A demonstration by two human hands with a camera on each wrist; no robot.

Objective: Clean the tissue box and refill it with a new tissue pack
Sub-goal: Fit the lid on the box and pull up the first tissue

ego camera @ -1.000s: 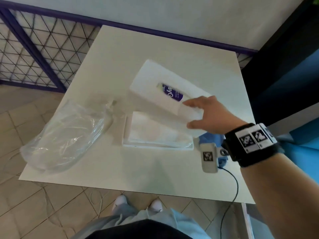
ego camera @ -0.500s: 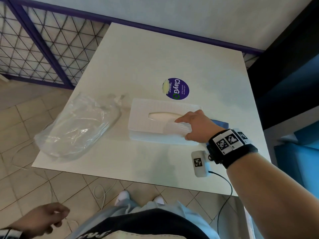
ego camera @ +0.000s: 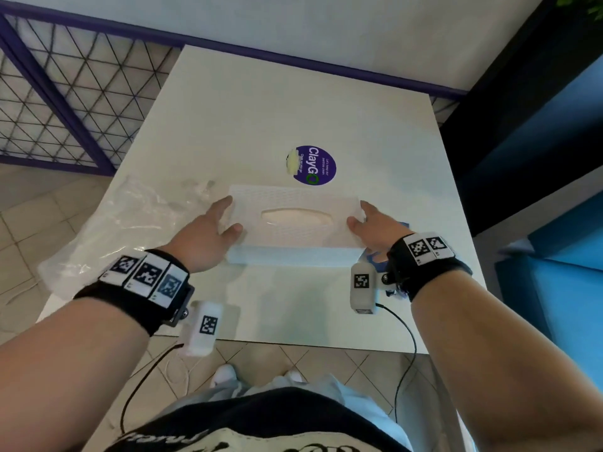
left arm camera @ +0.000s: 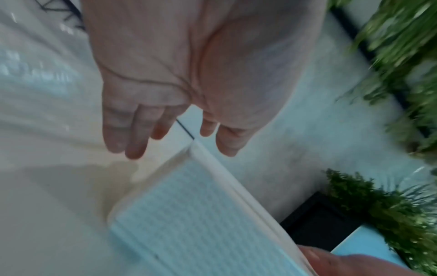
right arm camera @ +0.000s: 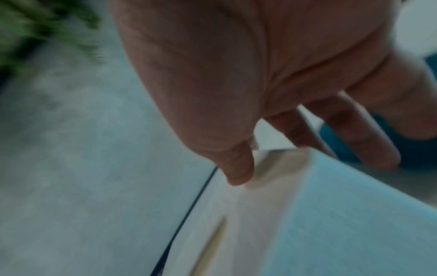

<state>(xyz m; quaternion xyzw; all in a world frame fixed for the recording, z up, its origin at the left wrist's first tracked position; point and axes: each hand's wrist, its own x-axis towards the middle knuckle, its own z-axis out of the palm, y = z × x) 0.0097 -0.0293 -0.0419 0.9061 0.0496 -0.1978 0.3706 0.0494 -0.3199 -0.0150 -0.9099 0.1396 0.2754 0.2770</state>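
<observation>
The white tissue box [ego camera: 293, 243] lies closed on the white table [ego camera: 261, 102], and tissue shows in its oval slot [ego camera: 296, 217]. My left hand [ego camera: 225, 216] is at the box's left end, fingers straight, thumb over the top edge. In the left wrist view that hand [left arm camera: 170, 145] hovers spread by a corner of the box [left arm camera: 189, 214]. My right hand [ego camera: 360, 215] is at the right end with relaxed fingers. The right wrist view shows its thumb [right arm camera: 236, 168] resting on the box top [right arm camera: 343, 214] and the fingers reaching past the edge.
A crumpled clear plastic bag [ego camera: 130, 230] lies on the table's left side, beside my left hand. A round purple sticker [ego camera: 315, 164] sits just behind the box. A blue cloth [ego camera: 372, 256] peeks out under my right wrist. A dark wall and green plants stand to the right.
The raised lid came down over the tissues, so the box is now closed. My left hand rose from beside my leg to the box's left end; the right hand shifted to the right end.
</observation>
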